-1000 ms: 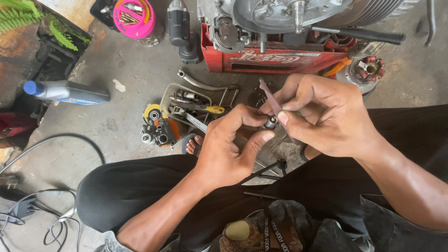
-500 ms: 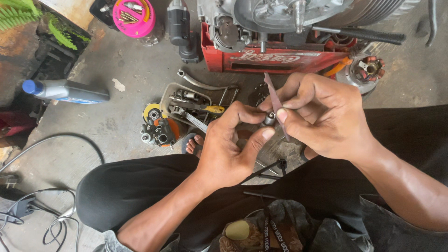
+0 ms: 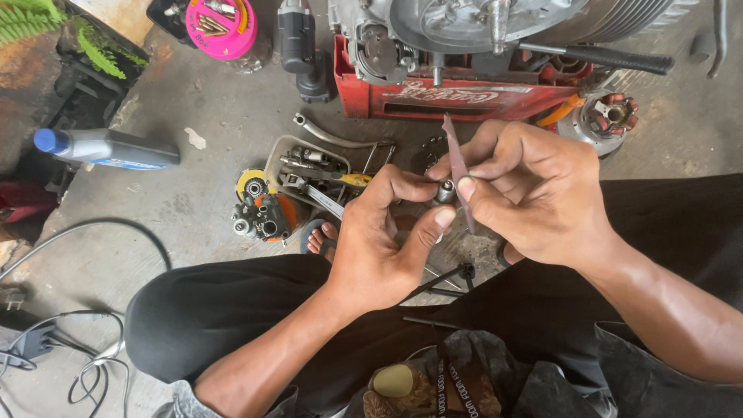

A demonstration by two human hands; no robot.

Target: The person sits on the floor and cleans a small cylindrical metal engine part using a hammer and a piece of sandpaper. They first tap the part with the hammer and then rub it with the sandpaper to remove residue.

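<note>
My left hand (image 3: 383, 240) pinches a small round metal part (image 3: 445, 191) between thumb and fingertips, held above my lap. My right hand (image 3: 534, 190) grips a thin reddish-brown strip (image 3: 457, 166), like abrasive paper, and presses it against that metal part. Both hands meet at the part, in front of a red crate (image 3: 464, 97) carrying a grey engine (image 3: 464, 23). My legs in black trousers fill the lower half of the view.
A shallow tray of tools (image 3: 321, 166) and small engine parts (image 3: 263, 217) lie on the concrete floor left of my hands. A grey oil bottle (image 3: 108, 149) lies at left, a pink container (image 3: 220, 27) at top, cables (image 3: 85, 364) at lower left, a stator (image 3: 611, 116) at right.
The strip in my right hand has shifted slightly against the metal part; both hands stay together in almost the same place.
</note>
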